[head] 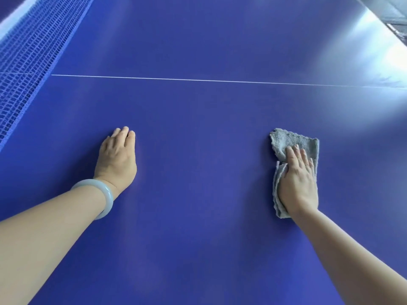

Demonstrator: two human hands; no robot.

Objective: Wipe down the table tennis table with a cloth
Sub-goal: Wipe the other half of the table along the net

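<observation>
We're mid-wipe: right hand [298, 183] flat, fingers straight and together, pressing grey cloth [293, 143] onto blue table [198, 205]. Left hand [117, 157] braces on table, fingers straight, together. Next, we reckon: sweep cloth toward white line [198, 80], keeping pressure.

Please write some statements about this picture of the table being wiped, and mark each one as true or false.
1. The right hand presses a grey cloth flat on the blue table. True.
2. The left hand holds a second cloth. False: it rests bare on the table.
3. A pale bangle sits on the left wrist. True.
4. The net stands at the right. False: it is at the left.
5. The cloth covers the white line. False: the line lies beyond it.
</observation>
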